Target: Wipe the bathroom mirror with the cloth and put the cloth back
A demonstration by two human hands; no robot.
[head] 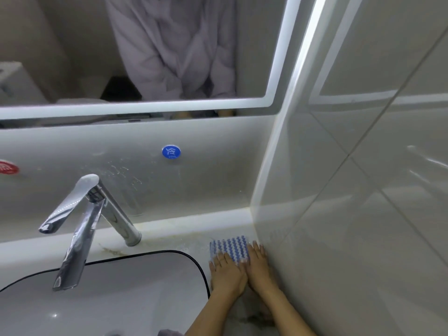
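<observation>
A folded blue-and-white patterned cloth (pixel 230 247) lies flat on the white counter in the corner by the right wall. My left hand (pixel 225 272) rests on its near left part with straight fingers. My right hand (pixel 259 265) lies beside it, fingers flat on the cloth's right part, touching the wall. The near edge of the cloth is hidden under both hands. The mirror (pixel 72 52) with a lit white border fills the upper left and reflects a person in a pale garment.
A chrome faucet (pixel 82 221) stands left of the cloth, its spout over the white sink (pixel 121 299). A blue round sticker (pixel 171 152) and a red one (pixel 8 167) are on the backsplash. Glossy tiled wall (pixel 363 190) closes the right side.
</observation>
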